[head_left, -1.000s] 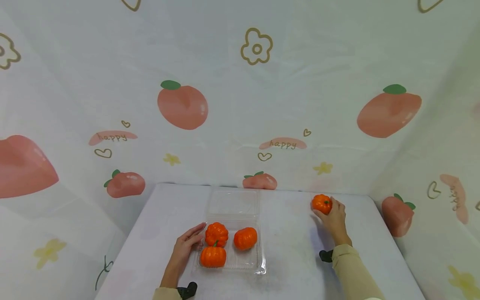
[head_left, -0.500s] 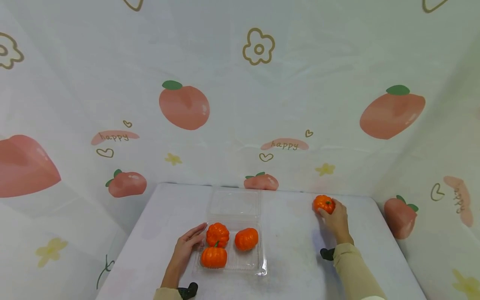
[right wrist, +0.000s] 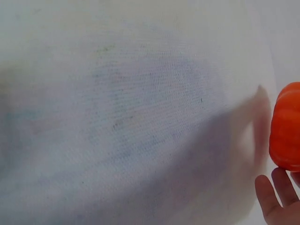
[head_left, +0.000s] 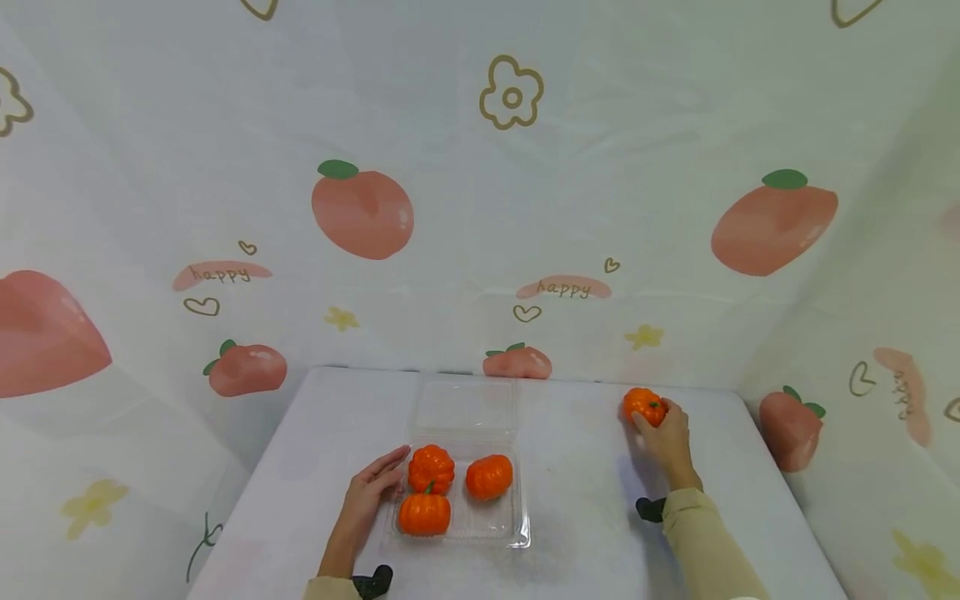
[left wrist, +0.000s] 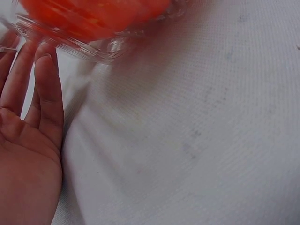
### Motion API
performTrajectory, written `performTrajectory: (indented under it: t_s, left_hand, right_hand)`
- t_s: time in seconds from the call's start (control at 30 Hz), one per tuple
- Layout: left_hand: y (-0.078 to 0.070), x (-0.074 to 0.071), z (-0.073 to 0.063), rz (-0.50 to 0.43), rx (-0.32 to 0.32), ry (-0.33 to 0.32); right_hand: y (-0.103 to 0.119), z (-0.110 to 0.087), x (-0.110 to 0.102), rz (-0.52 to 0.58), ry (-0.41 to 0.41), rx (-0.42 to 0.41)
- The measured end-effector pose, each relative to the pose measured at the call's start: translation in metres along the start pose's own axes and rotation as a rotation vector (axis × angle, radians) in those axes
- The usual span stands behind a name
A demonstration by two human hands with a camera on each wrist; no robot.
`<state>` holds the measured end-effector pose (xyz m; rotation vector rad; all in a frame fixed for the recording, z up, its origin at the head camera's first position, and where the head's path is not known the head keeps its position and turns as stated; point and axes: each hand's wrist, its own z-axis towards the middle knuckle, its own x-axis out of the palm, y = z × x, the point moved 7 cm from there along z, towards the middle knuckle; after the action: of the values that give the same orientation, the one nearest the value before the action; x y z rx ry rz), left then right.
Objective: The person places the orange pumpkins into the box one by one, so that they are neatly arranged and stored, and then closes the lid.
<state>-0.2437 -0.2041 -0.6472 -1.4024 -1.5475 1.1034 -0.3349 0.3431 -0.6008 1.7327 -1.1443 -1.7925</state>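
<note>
At the back right of the table, my right hand [head_left: 671, 446] holds a small orange pumpkin [head_left: 643, 407] with a green stem, its thumb across the near side and fingers on the right. The right wrist view catches part of that pumpkin [right wrist: 287, 129] with fingertips below it. Against the left side of a clear plastic clamshell box [head_left: 487, 527] rests my left hand [head_left: 367, 492], fingers extended. Inside the box lie three more orange pumpkins: one at the back left [head_left: 431, 469], one at the front left [head_left: 424, 514], one on the right [head_left: 489, 477].
The box's clear lid [head_left: 465, 406] lies folded back behind it. A white cloth covers the table [head_left: 577, 517]. Fruit-printed curtains [head_left: 450, 317] stand close behind the table and at both sides.
My right thumb has come up over the near side of the pumpkin, which has hardly shifted. The left hand and the box stay in place; the head view sways slightly.
</note>
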Motion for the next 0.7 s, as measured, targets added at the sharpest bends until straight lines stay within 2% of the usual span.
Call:
performTrajectory:
  t_s: [0.2, 0.5, 0.7]
  left_hand:
    - [-0.001, -0.001, 0.000, 0.033, 0.002, -0.007]
    - [0.000, 0.000, 0.000, 0.007, -0.003, 0.010]
    - [-0.004, 0.002, -0.002, -0.003, 0.009, 0.022]
  right_hand:
    - [0.008, -0.006, -0.002, 0.042, -0.030, -0.025]
    - [0.017, -0.012, -0.001, 0.066, -0.033, -0.041]
    - [0.033, -0.020, -0.002, 0.065, -0.037, -0.109]
